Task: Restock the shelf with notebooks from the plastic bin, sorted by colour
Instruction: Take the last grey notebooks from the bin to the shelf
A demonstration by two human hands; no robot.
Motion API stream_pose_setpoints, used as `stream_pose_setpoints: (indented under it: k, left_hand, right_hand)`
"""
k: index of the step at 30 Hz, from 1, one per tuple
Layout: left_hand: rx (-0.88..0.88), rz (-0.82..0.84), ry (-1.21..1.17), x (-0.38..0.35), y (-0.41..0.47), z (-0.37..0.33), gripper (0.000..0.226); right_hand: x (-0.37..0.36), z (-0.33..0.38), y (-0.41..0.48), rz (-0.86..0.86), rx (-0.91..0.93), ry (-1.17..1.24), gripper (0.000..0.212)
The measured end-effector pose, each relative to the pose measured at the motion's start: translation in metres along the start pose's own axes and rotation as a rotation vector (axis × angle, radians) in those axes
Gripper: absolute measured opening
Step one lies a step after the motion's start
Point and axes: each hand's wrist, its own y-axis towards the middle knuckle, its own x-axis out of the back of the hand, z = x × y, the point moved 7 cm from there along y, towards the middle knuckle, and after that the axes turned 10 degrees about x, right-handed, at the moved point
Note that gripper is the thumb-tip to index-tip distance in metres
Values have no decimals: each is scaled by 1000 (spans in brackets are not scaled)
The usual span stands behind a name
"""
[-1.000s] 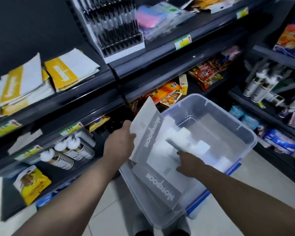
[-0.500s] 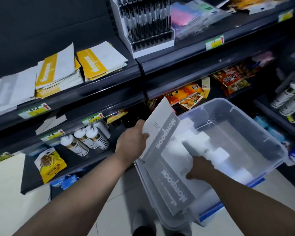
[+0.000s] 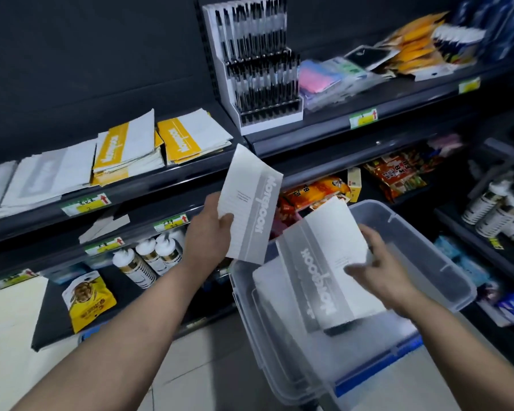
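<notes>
Dark shop shelf [image 3: 161, 185] w/ yellow notebooks [image 3: 187, 140] beside grey stacks [image 3: 42, 179]: left hand [image 3: 211, 229] grips one grey notebook [image 3: 250, 203], held up before the shelf edge; right hand [image 3: 380, 268] grips a second notebook [image 3: 333, 262], tilted, just above the bin stack [image 3: 267, 289] in the clear bin [image 3: 413, 229], lower right.

A dark back wall [image 3: 72, 54] rises over a pale tiled floor [image 3: 6, 336].

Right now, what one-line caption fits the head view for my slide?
Left hand holds a grey notebook near the shelf; right hand grips a second grey notebook over the plastic bin.
</notes>
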Motion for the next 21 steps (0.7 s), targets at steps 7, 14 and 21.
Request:
stream_pose_setpoints:
  k: [7, 14, 21]
  left_hand:
    - [59, -102, -40, 83, -5, 40, 64]
    - [96, -248, -97, 209, -10, 130, 62]
    - [144, -355, -41, 319, -12, 228, 61]
  right_hand:
    - [-39, 120, -22, -26, 351, -155, 87]
    - [-136, 229, -40, -51, 538, -226, 89]
    - [-214, 344, -62, -256, 726, -530, 86]
